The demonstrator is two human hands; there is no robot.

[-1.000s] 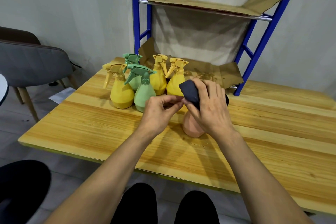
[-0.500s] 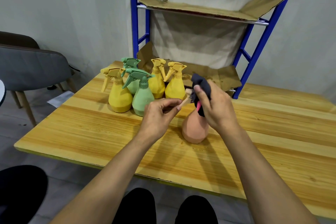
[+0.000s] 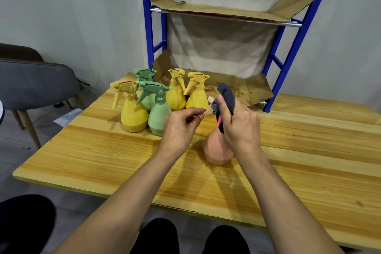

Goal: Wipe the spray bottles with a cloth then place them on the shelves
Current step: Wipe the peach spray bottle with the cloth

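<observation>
A pink spray bottle (image 3: 216,150) stands on the worktop (image 3: 103,156), near its middle. The right hand (image 3: 241,128) is curled round a dark cloth (image 3: 227,94), which it holds against the bottle's neck. The left hand (image 3: 179,128) pinches the bottle's trigger between thumb and forefinger. Five yellow and green bottles (image 3: 158,117) cluster to the far left, with the blue shelf (image 3: 222,13) behind them.

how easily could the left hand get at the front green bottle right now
Probably easily: the left hand is right beside the front green bottle, nothing between them, but it must first let go of the pink bottle it pinches.
</observation>
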